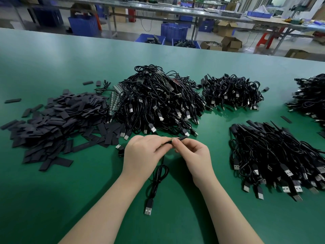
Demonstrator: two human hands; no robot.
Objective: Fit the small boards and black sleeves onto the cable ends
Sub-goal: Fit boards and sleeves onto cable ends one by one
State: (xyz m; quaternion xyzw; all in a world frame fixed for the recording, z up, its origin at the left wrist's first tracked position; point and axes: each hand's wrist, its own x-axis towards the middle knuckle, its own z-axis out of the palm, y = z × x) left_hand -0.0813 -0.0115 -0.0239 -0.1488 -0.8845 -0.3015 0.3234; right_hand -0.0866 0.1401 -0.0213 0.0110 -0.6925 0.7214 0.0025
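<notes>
Together, left hand [142,152] and right hand [195,154] pinch one black sleeve [182,138].

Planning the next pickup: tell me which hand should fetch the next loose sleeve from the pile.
Left. The sleeve pile lies on the left hand's side; the right hand pinches the black sleeve and would have to cross over.

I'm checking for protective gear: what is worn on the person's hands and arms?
Nothing shows. The left hand and right hand are bare, with no gloves, rings or watch, and both forearms are bare to the frame's bottom edge, with no sleeves or wrist strap in view.
</notes>
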